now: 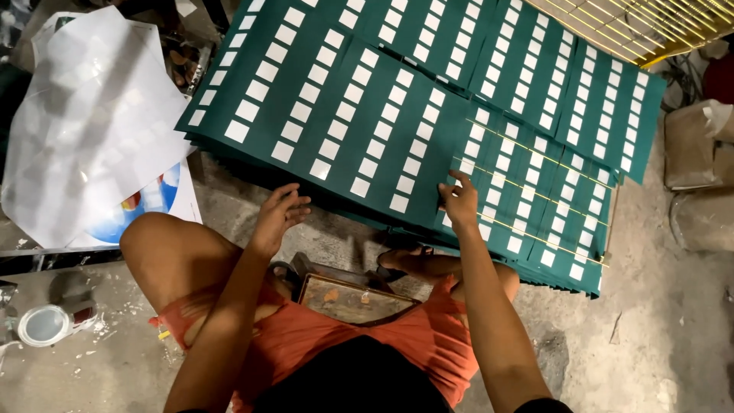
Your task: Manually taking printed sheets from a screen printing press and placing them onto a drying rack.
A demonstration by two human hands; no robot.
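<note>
Lowest in the frame, orange shorts [397, 336] cover the seated person's lap, a small wooden box [353, 300] wedged between the knees; above it the left hand [280, 216] hangs open with fingers loosely spread, just short of the stack of green sheets with white rectangles [359, 107] filling the upper centre; the right hand [459, 202] presses fingertips on a strung sheet [535, 206] at centre right, gripping nothing; crumpled white paper [84, 115] lies upper left.
</note>
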